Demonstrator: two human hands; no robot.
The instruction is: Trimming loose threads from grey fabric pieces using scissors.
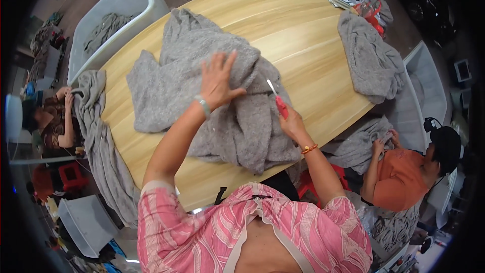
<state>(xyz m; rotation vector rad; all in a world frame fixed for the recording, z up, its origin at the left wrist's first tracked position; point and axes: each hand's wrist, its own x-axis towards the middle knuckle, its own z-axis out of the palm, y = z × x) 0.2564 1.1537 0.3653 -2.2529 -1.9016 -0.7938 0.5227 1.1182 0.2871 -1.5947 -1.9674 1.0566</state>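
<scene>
While a rumpled grey knit garment [166, 91] lies in loose folds across the middle of a pale wood-grain table [313, 35], the person's left hand [217, 80] is over it, fingers spread wide and empty; whether the palm touches the knit cannot be told. At the garment's right side, the right hand [291, 124] has its fingers closed around a red-handled cutting tool [281, 105], its slim metal blade pointing away from the body. Grey knitwear [98, 126] drapes along the table's left edge, and a grey knit bundle [366, 53] lies at the right. Beyond the far left edge stands a white bin [116, 40] containing grey cloth [106, 29]. To the right, a co-worker in an orange shirt [404, 179] handles grey fabric [353, 146].
</scene>
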